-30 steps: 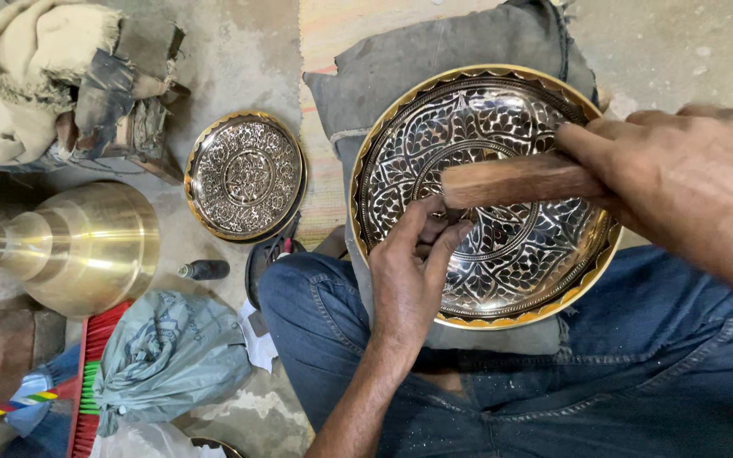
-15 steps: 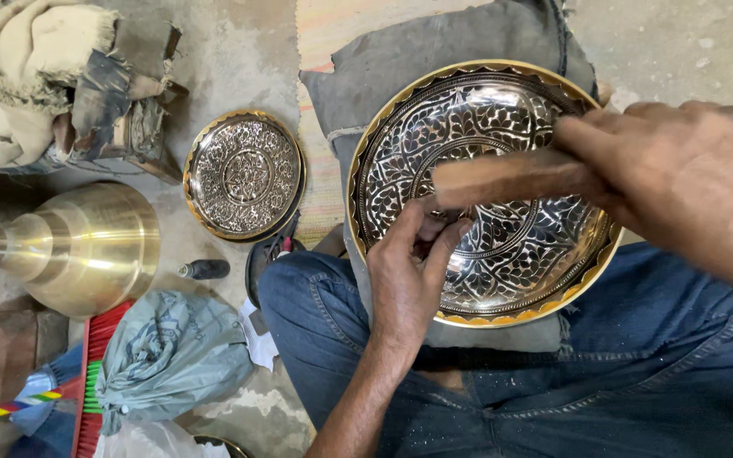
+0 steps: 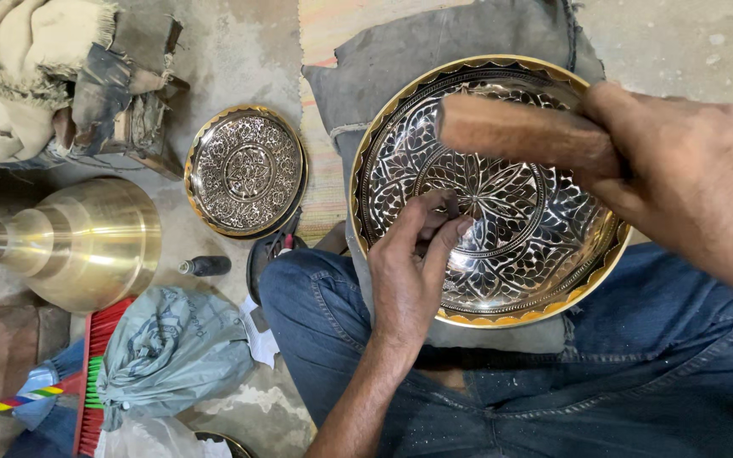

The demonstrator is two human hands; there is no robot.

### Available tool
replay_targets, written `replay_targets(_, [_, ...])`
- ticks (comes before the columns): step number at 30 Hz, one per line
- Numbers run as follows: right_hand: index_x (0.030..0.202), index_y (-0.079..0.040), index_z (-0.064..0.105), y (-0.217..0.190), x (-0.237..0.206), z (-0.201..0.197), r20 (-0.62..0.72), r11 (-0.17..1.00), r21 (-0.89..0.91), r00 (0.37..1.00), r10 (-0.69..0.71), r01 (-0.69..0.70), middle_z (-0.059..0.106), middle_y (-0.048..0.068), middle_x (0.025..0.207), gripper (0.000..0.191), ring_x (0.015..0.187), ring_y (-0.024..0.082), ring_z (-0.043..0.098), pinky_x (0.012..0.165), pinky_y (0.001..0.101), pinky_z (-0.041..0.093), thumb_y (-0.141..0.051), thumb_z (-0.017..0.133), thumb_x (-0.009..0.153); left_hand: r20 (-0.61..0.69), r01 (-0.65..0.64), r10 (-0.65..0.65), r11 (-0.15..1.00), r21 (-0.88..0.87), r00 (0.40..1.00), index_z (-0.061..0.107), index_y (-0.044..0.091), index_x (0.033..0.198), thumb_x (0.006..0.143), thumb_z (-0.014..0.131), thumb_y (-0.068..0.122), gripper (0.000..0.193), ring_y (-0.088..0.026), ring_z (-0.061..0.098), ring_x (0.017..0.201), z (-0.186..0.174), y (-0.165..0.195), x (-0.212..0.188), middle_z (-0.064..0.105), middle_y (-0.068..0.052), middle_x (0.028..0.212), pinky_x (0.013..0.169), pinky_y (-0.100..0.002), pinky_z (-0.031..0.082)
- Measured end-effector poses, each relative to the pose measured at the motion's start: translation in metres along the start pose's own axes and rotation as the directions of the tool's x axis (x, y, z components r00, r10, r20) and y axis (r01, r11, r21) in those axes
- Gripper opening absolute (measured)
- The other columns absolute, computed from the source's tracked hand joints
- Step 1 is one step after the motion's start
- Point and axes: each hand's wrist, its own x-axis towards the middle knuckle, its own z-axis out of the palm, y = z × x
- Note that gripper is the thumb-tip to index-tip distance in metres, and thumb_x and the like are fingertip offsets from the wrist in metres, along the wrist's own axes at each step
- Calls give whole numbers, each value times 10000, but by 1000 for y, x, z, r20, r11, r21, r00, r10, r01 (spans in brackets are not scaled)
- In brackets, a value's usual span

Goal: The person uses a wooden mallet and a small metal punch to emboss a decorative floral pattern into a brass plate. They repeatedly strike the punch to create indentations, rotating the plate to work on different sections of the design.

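A large engraved brass plate (image 3: 511, 254) with a gold scalloped rim rests on my lap over a grey cloth. My left hand (image 3: 413, 271) lies on the plate's lower left, fingers pinched together on a small dark tool that is mostly hidden. My right hand (image 3: 680, 178) grips a wooden mallet (image 3: 523, 131), held raised over the plate's centre, its head pointing left.
A smaller engraved brass plate (image 3: 246, 170) lies on the floor to the left. A big brass vessel (image 3: 78, 242) lies on its side at far left, rags (image 3: 36, 76) behind it. A small dark bottle (image 3: 205, 265), a grey bag (image 3: 167, 352) and a red brush (image 3: 95, 382) sit nearby.
The mallet has lifted and swung upward and to the right over the plate. My left hand stays pinched in the same spot.
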Motion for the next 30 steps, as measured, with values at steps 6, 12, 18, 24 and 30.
replay_targets(6, [1227,-235,574,-3,2,-1,277,983,-160,960,-44,91,707,-16,943,294,769,126,732,656,287,616,-391,615,981,14,98,-99,995,16,995,653,36,1235,958,727,123,300,-146,787,878,0,1,3,783,-97,941,707,-288,662])
replay_targets(12, [1106,-231,589,1,5,-3,165,960,-254,984,-73,114,719,-43,897,296,774,114,730,731,309,609,-486,578,957,10,98,-98,995,22,995,642,36,1247,950,738,137,329,-137,773,886,0,0,3,776,-92,961,711,-288,666])
replay_targets(18, [1183,-236,538,0,7,-3,434,981,-189,900,34,54,678,-18,881,273,739,80,702,634,239,623,-453,548,1017,32,81,-82,997,11,996,646,47,1249,982,716,145,293,-139,781,928,0,-2,1,775,-88,988,714,-284,689])
replay_targets(24, [1217,-262,532,-1,5,5,434,971,-233,899,55,53,683,-36,908,249,770,81,713,608,237,633,-426,540,1029,33,72,-73,997,28,997,649,46,1226,971,714,125,275,-154,787,888,0,-3,0,778,-96,943,687,-287,675])
replay_targets(30, [1130,-199,579,7,4,12,197,998,-58,980,-1,13,720,-32,849,314,777,112,736,719,301,618,-438,648,939,36,68,-69,997,33,997,648,39,1214,964,733,139,283,-160,780,901,0,-1,1,775,-92,979,709,-306,671])
